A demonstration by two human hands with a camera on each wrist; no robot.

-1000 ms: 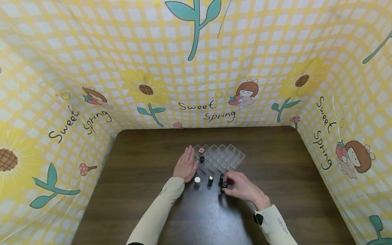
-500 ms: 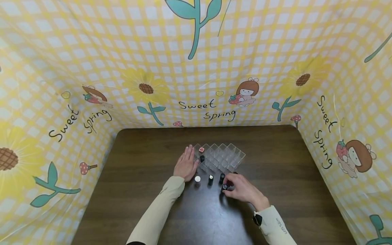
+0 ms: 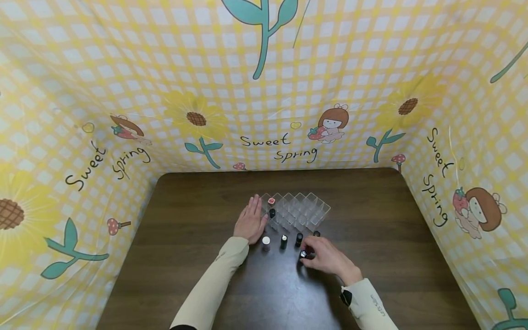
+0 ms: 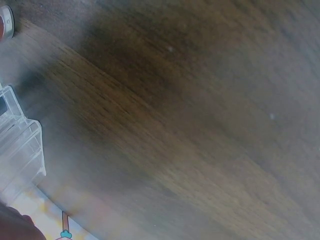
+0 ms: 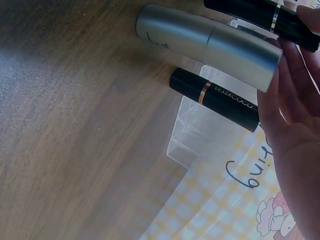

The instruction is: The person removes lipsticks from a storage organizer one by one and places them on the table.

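Note:
My left hand [image 3: 250,222] lies with straight fingers at the left end of a clear lipstick organizer [image 3: 297,211]; its thumb appears to touch it. My right hand [image 3: 327,254] pinches a black lipstick [image 5: 250,12] with a silver band, low over the table. In the right wrist view, a silver tube [image 5: 207,45] and a black lipstick with a gold band [image 5: 215,100] stand close by the hand. The silver tube is hidden behind the right hand in the head view. A red-topped lipstick [image 3: 271,201] and a black one [image 3: 272,213] sit in the organizer's left compartments.
In front of the organizer stand a white-topped tube [image 3: 266,243], a dark lipstick with a light top [image 3: 283,242] and a black tube [image 3: 299,239]. A yellow checked cloth [image 3: 264,114] encloses the back and sides of the brown table [image 3: 198,201].
My right hand has shifted slightly down and right with the black lipstick, whose end now shows lighter. Another dark lipstick top has come into sight behind it. My left hand stays put.

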